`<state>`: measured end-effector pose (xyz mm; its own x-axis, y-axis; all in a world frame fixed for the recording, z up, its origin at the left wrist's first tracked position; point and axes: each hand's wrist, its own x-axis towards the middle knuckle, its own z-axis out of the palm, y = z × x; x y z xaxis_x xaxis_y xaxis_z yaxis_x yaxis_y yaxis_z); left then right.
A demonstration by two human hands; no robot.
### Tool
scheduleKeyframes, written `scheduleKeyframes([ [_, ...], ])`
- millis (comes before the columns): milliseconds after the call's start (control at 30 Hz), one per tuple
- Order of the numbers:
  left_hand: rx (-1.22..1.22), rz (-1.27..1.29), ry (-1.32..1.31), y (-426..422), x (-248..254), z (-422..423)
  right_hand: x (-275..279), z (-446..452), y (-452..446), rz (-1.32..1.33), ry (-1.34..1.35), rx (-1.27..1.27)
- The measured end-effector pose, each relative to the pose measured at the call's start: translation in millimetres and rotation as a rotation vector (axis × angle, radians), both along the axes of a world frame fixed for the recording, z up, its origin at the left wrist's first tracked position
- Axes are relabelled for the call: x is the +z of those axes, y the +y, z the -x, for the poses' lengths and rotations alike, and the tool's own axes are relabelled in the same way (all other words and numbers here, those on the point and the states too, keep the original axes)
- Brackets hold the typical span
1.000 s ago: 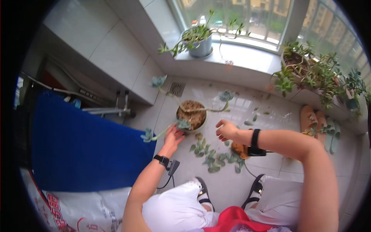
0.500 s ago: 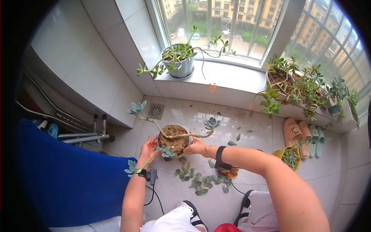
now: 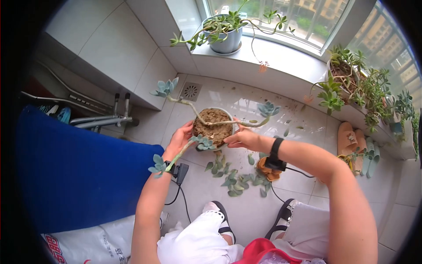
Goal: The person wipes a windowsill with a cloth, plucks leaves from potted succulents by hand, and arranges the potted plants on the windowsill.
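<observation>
A round, pale pot [image 3: 234,118] full of brown soil [image 3: 212,119] is between my two hands. My left hand [image 3: 181,134] grips its left side, the fingers partly behind the pot. My right hand [image 3: 246,136] holds the right side, fingers and thumb at the rim. A bent, leggy succulent stem [image 3: 198,113] crosses the soil and ends in blue-green rosettes at left and right. Another stem with a rosette [image 3: 158,166] hangs over my left wrist. Whether the pot touches the floor, I cannot tell.
Loose leaves [image 3: 237,182] and an orange-brown object [image 3: 269,169] lie on the tiles. A floor drain [image 3: 191,91] is beyond the pot. Potted succulents [image 3: 226,39] line the sill, with slippers [image 3: 351,141] at right. A blue cover [image 3: 88,176] and metal frame [image 3: 101,121] are at left.
The view has tilted down, so the pot and surroundings sit higher in the picture. My right hand's fingers have shifted at the pot's rim; both hands stay on the pot.
</observation>
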<state>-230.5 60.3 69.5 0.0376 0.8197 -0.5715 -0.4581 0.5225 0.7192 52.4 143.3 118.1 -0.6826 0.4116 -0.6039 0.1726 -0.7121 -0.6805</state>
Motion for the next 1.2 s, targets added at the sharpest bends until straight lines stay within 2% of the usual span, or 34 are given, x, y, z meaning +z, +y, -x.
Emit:
scheduleKeyframes([
  [200, 0.092, -0.002, -0.032, 1, 66, -43, 37, -37, -2, 0.027, -0.006, -0.016],
  [300, 0.070, -0.028, -0.023, 5, 79, -53, 80, -62, -4, 0.018, 0.015, -0.045],
  [400, -0.003, -0.115, -0.065, 11, 100, -68, 101, -88, -2, -0.002, 0.049, -0.129],
  [500, 0.026, -0.144, -0.131, 14, 148, -102, 137, -112, -1, -0.104, 0.113, -0.168],
  [667, -0.034, -0.262, -0.234, 37, 176, -124, 177, -142, 5, -0.268, 0.215, -0.233],
  [867, -0.168, -0.404, -0.092, 101, 225, -142, 192, -156, 31, -0.379, 0.198, -0.396],
  [1000, -0.135, -0.408, -0.055, 148, 246, -156, 201, -151, 50, -0.366, 0.179, -0.606],
  [1200, -0.147, -0.371, -0.016, 207, 230, -168, 192, -142, 95, -0.352, -0.001, -0.882],
])
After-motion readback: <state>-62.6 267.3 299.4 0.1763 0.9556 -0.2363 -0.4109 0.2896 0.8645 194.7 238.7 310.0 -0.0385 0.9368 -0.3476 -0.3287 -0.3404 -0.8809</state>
